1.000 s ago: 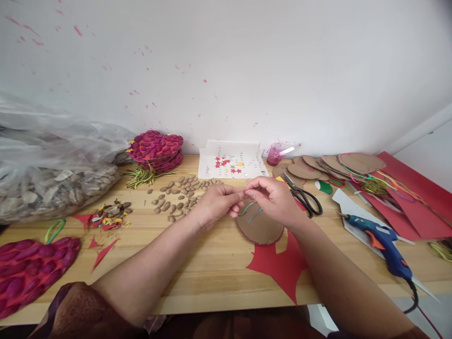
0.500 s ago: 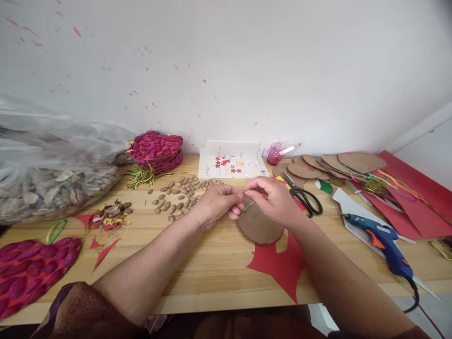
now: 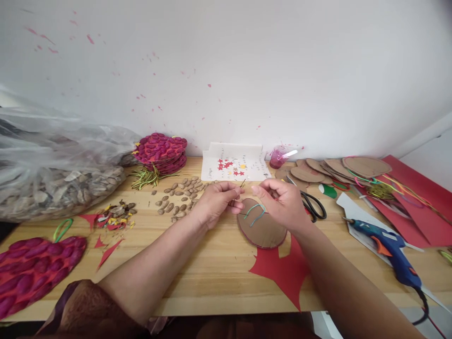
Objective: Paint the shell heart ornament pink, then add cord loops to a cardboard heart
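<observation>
My left hand [image 3: 221, 200] is closed in a pinch on a thin olive-brown strand [image 3: 243, 182], whose short end sticks up past the fingertips. To its right, my right hand [image 3: 278, 202] has thumb and fingers pressed together; whatever they hold is too small to make out. A gap separates the two hands. Below them lies a round cardboard piece [image 3: 263, 233] with a dark reddish rim and pieces of teal cord [image 3: 257, 217] on its face. A thin dark line crosses its upper part. Red paper [image 3: 282, 270] with cut-out edges lies partly under the cardboard.
Scissors [image 3: 312, 205], a glue gun [image 3: 388, 247], cardboard rounds [image 3: 367, 166] and red sheets [image 3: 406, 212] are on the right. Leftward lie peanuts [image 3: 169, 207], paper scraps [image 3: 109, 253], a magenta-covered piece [image 3: 38, 268] and a plastic bag [image 3: 67, 188]. Behind are star-strewn paper [image 3: 215, 175] and a cup [image 3: 276, 161].
My hands, fingertips together before, have moved apart, the right one going rightward. The strand's end now shows above my left fingertips. The whole view has shifted slightly.
</observation>
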Demonstrator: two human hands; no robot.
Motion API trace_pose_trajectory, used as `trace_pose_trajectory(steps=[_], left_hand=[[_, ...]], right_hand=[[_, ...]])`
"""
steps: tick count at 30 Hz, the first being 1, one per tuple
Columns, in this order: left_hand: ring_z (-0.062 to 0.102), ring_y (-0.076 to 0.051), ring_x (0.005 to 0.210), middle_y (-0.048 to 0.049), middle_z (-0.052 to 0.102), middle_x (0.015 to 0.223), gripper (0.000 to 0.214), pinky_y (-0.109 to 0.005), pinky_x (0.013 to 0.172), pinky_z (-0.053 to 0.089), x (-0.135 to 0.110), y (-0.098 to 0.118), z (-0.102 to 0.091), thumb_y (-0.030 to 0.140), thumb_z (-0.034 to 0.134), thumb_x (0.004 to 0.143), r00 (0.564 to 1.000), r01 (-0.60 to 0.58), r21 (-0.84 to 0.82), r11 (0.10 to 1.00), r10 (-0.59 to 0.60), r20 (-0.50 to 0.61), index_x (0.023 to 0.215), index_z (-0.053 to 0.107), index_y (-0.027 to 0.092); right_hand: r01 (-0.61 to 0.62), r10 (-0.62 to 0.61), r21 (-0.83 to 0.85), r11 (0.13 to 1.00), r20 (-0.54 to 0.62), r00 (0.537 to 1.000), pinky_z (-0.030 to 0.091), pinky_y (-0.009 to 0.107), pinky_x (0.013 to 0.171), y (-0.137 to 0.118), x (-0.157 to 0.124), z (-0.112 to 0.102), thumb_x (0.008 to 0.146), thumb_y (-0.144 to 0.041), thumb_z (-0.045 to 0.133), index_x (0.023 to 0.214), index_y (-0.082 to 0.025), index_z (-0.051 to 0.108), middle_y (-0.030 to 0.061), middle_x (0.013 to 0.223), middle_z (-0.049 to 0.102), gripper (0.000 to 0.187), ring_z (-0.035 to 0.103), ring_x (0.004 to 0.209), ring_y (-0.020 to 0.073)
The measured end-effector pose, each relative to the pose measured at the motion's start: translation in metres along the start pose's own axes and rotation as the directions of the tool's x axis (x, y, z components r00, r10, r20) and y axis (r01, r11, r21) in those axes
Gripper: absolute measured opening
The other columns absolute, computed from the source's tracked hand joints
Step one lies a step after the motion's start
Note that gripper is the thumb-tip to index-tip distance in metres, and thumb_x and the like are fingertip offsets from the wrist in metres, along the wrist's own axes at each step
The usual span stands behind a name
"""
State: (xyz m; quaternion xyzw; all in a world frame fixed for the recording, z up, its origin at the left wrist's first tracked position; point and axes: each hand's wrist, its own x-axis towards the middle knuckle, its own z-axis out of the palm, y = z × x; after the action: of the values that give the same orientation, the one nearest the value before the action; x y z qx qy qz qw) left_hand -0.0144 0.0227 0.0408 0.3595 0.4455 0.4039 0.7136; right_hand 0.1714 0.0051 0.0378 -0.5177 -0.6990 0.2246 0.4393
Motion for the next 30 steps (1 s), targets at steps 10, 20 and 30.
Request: trace_pose_trajectory(steps=[10, 20, 30], left_hand=[[0.068, -0.014, 0.066, -0.0015, 0.069, 0.075, 0.024, -0.026, 0.059, 0.06, 0.0, -0.002, -0.002, 0.022, 0.091, 0.071, 1.0, -0.029, -0.139, 0.99, 0.029, -0.002, 0.076, 0.069, 0.012], [0.062, -0.012, 0.065, -0.0004, 0.066, 0.073, 0.035, -0.031, 0.064, 0.062, -0.002, -0.001, -0.003, 0.031, 0.094, 0.065, 0.998, -0.025, -0.153, 0.988, 0.033, 0.049, 0.078, 0.066, 0.015], [0.057, -0.013, 0.068, 0.0014, 0.063, 0.072, 0.021, -0.026, 0.069, 0.048, 0.011, -0.003, -0.014, 0.038, 0.077, 0.076, 0.953, -0.278, 0.294, 0.914, 0.3, -0.033, 0.077, 0.068, 0.018]], right_hand=[[-0.247, 0.199, 0.18, 0.952, 0.248, 0.948, 0.056, 0.038, 0.081, 0.009, -0.011, 0.031, 0.083, -0.04, 0.078, 0.1, -0.024, 0.08, 0.0067, 0.099, 0.077, 0.024, 0.07, 0.09, 0.022], [-0.368, 0.281, 0.338, 0.866, 0.281, 0.918, 0.055, 0.035, 0.081, 0.012, -0.006, 0.031, 0.078, -0.04, 0.075, 0.087, -0.021, 0.073, 0.0043, 0.092, 0.076, 0.022, 0.069, 0.086, 0.019], [-0.432, 0.357, 0.233, 0.871, 0.303, 0.884, 0.045, 0.029, 0.066, 0.003, 0.0, 0.01, 0.082, -0.049, 0.068, 0.084, -0.021, 0.064, 0.0, 0.079, 0.065, 0.029, 0.054, 0.069, 0.0136]])
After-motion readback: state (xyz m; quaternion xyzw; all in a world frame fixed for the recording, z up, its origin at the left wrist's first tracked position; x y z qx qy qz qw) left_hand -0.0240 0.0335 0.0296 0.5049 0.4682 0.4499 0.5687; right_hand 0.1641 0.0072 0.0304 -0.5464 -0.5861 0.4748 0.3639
